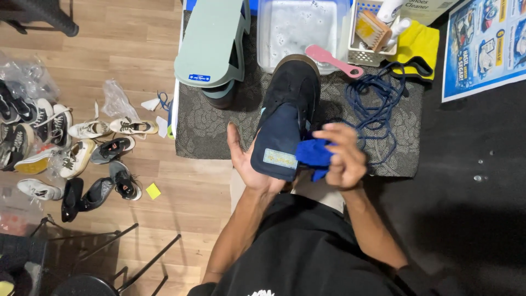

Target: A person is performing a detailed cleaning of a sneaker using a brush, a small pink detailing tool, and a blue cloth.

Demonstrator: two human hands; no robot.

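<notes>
A dark navy shoe points away from me, its tongue pulled out toward me with a pale label on it. My left hand cups the shoe's heel end from the left and below. My right hand pinches a bright blue cloth against the shoe's right side by the tongue. Loose navy laces lie coiled on the patterned mat to the right of the shoe.
Behind the shoe stand a clear tub of soapy water, a pink brush, a white basket with a wooden brush, a yellow cloth and a green stool. Several shoes lie scattered on the wooden floor at left.
</notes>
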